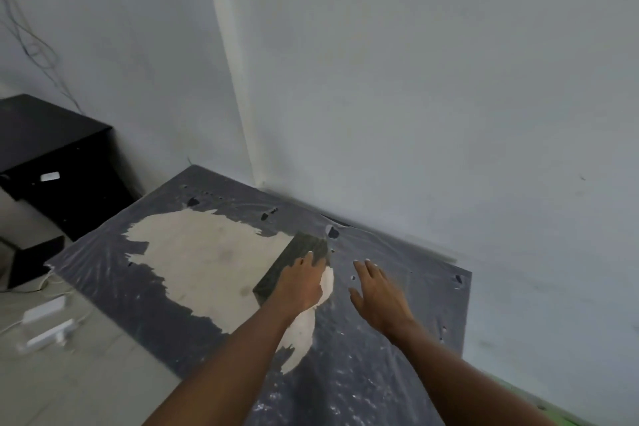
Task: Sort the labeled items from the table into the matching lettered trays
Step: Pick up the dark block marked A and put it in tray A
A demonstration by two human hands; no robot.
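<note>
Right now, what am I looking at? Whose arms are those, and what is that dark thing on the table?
A person wears a camera on their head, so you see what they see, looking down. Those are their own two bare arms. The left hand rests on a dark block, fingers spread; it isn't gripping it. The right hand is open and holds nothing. The table has a worn grey cover, with a pale patch showing where the cover is torn. No lettered trays are in view.

Blocked at twelve o'clock by pale plaster wall (432, 97); dark rectangular block (294, 263) at eleven; worn grey tabletop (397, 339) open from three to six.
</note>
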